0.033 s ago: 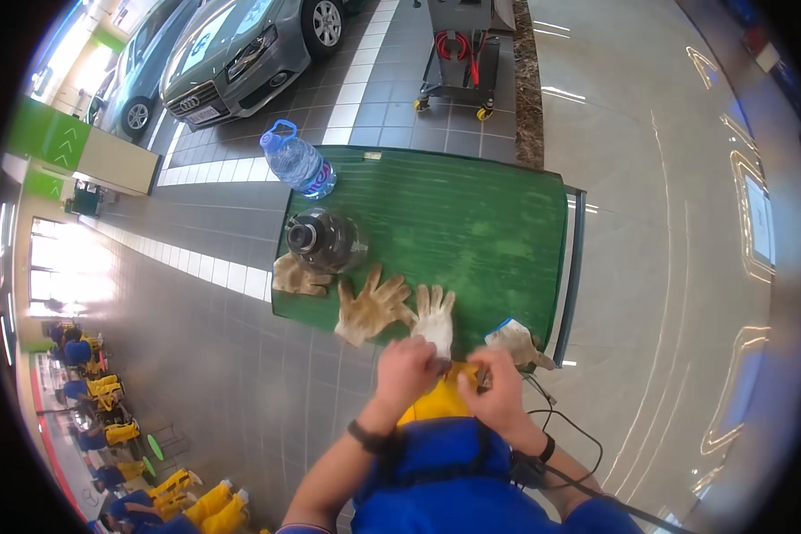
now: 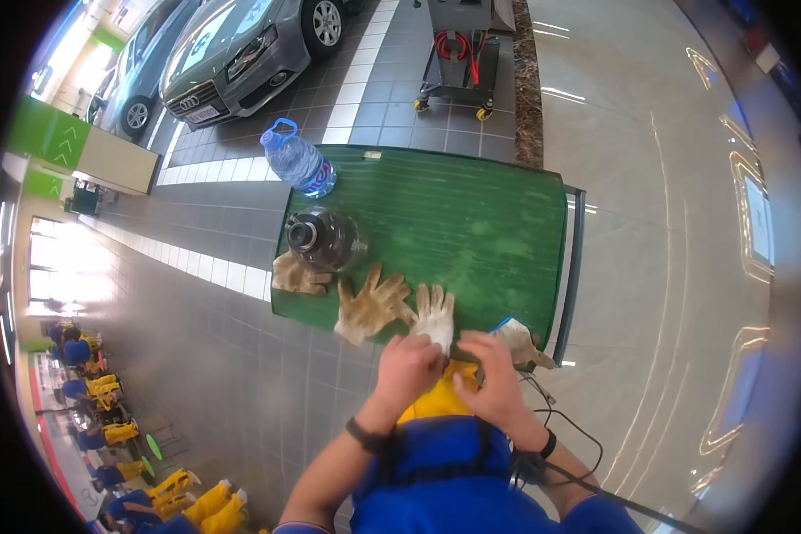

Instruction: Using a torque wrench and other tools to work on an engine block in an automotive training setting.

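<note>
My left hand [image 2: 408, 367] is at the table's near edge with its fingers curled in, touching or just in front of a whitish work glove [image 2: 433, 313]. Whatever lies inside those fingers is hidden. Beside it, my right hand [image 2: 492, 378] has its fingers stretched and bent toward the left one, thumb apart, with nothing visible in it. A brown-stained glove [image 2: 371, 303] lies palm-flat left of the white one. Farther left, another soiled glove [image 2: 298, 274] rests by a dark round jug [image 2: 331, 240]. A crumpled glove with a blue cuff [image 2: 518, 340] sits right of my right hand.
The green table [image 2: 454, 222] has a grey side rail [image 2: 573, 267]. A large clear water bottle with a blue handle [image 2: 301, 162] stands at its far left corner. Cables [image 2: 578, 432] run by my right arm. Beyond are a grey car [image 2: 240, 58] and a wheeled cart [image 2: 458, 62].
My right hand has shifted slightly up and left, its fingers straighter than before. The left hand stays nearly in place. Nothing on the table has moved.
</note>
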Demonstrator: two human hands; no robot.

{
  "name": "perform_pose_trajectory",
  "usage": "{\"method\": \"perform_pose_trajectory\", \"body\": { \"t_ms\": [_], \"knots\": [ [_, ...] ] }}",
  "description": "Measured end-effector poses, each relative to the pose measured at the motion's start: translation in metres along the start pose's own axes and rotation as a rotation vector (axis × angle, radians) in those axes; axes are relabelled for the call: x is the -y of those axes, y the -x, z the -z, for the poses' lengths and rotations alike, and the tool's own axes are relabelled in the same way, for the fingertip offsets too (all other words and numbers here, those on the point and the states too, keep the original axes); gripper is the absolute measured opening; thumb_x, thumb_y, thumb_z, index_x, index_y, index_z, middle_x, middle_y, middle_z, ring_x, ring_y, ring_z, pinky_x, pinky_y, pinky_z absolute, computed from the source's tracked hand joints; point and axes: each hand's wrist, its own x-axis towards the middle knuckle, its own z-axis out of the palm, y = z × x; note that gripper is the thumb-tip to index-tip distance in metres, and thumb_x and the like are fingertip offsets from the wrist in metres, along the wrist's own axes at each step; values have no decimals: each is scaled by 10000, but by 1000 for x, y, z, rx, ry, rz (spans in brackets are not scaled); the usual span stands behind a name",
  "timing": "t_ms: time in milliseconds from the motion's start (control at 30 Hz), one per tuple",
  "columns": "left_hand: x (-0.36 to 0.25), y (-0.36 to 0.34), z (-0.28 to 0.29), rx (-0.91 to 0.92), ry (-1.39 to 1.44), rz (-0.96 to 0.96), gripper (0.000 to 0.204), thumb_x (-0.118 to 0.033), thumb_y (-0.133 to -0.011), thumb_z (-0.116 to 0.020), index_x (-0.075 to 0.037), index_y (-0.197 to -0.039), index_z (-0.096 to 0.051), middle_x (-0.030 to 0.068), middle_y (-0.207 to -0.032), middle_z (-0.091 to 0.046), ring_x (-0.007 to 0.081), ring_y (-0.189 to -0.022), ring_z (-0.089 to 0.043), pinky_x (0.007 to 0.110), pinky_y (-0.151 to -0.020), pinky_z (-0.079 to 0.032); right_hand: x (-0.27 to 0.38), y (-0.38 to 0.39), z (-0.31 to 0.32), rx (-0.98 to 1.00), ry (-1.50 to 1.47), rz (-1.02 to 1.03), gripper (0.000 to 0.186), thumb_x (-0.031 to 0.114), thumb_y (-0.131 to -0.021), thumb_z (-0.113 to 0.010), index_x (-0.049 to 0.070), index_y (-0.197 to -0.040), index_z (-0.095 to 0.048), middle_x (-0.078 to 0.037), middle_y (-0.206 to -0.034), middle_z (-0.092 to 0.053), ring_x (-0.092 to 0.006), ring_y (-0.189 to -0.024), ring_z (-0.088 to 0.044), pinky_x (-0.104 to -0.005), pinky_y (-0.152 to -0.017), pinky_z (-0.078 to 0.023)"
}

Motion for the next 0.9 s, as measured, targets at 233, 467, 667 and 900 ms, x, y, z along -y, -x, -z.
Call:
{"method": "perform_pose_trajectory", "body": {
  "t_ms": [233,467,667,900],
  "knots": [
    [37,5,-7,56,-62,-113,53,-141,-796,-693,-159,-827,-654,46,-784,-623,281,-794,-648,420,-696,-484,-68,-13,-54,465,323,173,607,151,-726,-788,92,-1295,-583,-126,-1244,-625,-342,-1178,-585,-459,-963,-478],
    [87,70,-40,530,251,438,434,-483,-846,-773,-58,-917,-716,140,-876,-729,312,-814,-709,424,-716,-551,-92,0,-57,659,516,174,544,184,-738,-800,84,-1247,-635,-100,-1266,-592,-302,-1207,-575,-441,-969,-480],
    [106,60,-93,658,484,389,563,-515,-787,-837,21,-908,-715,162,-825,-729,259,-797,-711,404,-703,-542,-93,-4,-52,629,137,-112,518,278,-887,-755,36,-1320,-608,-123,-1205,-670,-295,-1069,-672,-391,-902,-544],
    [98,59,-88,564,839,432,338,-268,-910,-742,9,-1099,-701,94,-885,-739,157,-762,-689,321,-685,-548,-89,4,0,419,-351,-603,307,172,-1035,-577,37,-1310,-602,-83,-1126,-724,-136,-992,-679,-290,-803,-547]
  ]
}}
